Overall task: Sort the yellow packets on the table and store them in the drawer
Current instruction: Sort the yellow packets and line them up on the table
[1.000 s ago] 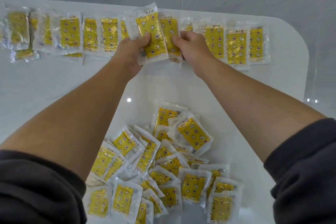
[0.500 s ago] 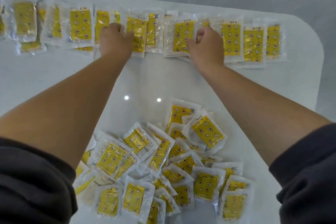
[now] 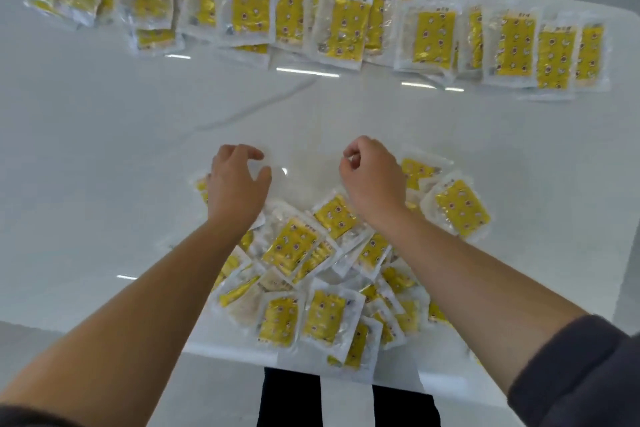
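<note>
White table (image 3: 104, 156), left grip (image 3: 237, 187) slack, right grip (image 3: 374, 180) curled empty, both over heaped yellow packets (image 3: 291, 248)

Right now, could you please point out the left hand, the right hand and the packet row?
left hand (image 3: 237, 185), head view, its back.
right hand (image 3: 375, 180), head view, its back.
packet row (image 3: 346, 28), head view, yellow face of a middle packet.

Yellow foil packets in clear wrap. Packet row (image 3: 349, 28): flat, overlapping, along far worktop (image 3: 104, 149) edge. Packet pile (image 3: 291, 246): jumbled, near edge.
</note>
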Demonstrator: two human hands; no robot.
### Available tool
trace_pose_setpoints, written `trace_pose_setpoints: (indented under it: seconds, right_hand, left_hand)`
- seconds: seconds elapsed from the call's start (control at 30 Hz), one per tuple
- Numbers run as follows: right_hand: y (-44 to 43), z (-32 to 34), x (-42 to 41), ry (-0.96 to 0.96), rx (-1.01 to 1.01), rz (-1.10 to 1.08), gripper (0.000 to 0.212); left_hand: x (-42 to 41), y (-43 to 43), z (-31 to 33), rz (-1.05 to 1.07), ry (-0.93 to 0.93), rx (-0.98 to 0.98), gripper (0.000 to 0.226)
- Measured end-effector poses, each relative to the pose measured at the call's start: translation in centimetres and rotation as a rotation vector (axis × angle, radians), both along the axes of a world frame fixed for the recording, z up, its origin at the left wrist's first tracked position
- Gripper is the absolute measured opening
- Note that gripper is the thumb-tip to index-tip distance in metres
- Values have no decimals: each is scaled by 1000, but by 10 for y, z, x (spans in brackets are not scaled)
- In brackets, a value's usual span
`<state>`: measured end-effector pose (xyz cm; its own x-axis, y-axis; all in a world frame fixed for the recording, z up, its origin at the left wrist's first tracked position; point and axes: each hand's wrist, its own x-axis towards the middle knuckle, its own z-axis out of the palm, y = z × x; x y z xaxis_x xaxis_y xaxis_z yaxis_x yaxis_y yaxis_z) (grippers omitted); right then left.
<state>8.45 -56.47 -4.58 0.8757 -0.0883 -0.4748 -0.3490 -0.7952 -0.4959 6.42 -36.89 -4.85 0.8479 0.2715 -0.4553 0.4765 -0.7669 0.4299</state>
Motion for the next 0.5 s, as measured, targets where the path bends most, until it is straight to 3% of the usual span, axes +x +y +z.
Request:
trace_pose_setpoints:
  seconds: [0.23,0.37,0.5]
  right_hand:
    - [93,-5,-83,102,31,118,8]
    - [132,-8,-96,101,27,87,16]
    - [154,-15,-78,-21,-83,91,33]
  left_hand:
    - [-83,86,6,-13,89,110,28]
    - [-115,120,-1,36,134,146,48]
    - [-128,132,-10,-63,129,158,72]
